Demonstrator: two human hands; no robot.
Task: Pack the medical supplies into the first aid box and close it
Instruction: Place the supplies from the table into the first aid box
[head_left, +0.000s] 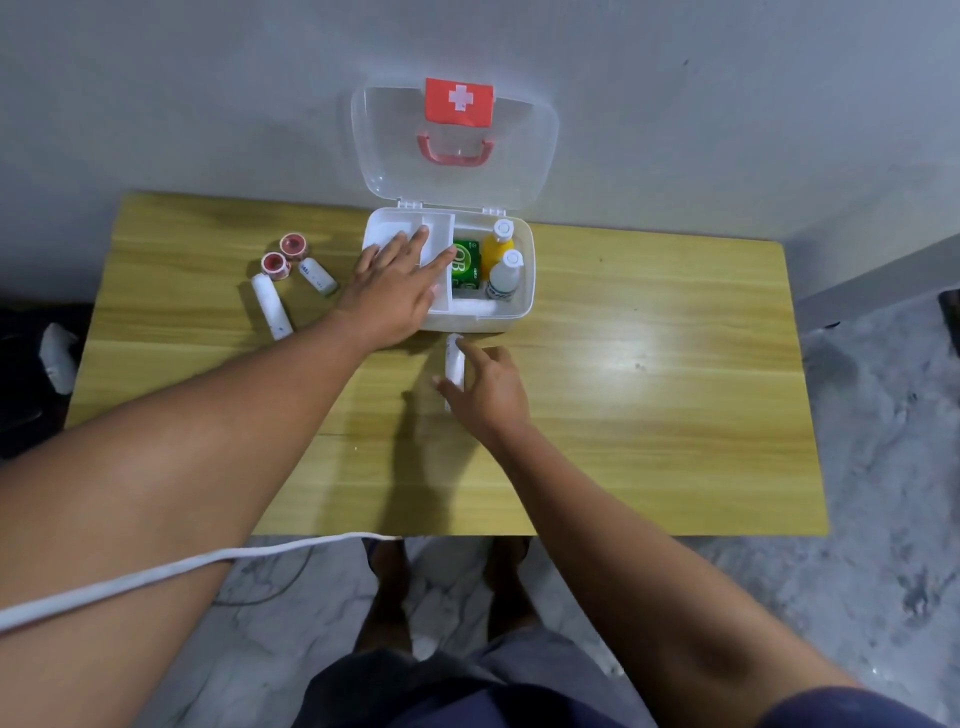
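The white first aid box (522, 306) stands open at the back of the wooden table, its clear lid (524, 156) with a red cross leaning on the wall. Inside on the right are a green packet (466, 265), a yellow bottle (497, 248) and a white bottle (505, 276). My left hand (395, 296) lies flat, fingers spread, on the white inner tray (387, 231) in the box's left half. My right hand (485, 392) is closing on a white bandage roll (455, 361) on the table just in front of the box.
Left of the box lie two red tape rolls (275, 265) (293, 244) and two white bandage rolls (271, 306) (318, 275). A white cable (156, 574) crosses my left forearm. The table's (675, 415) right half is bare wood; the floor is below.
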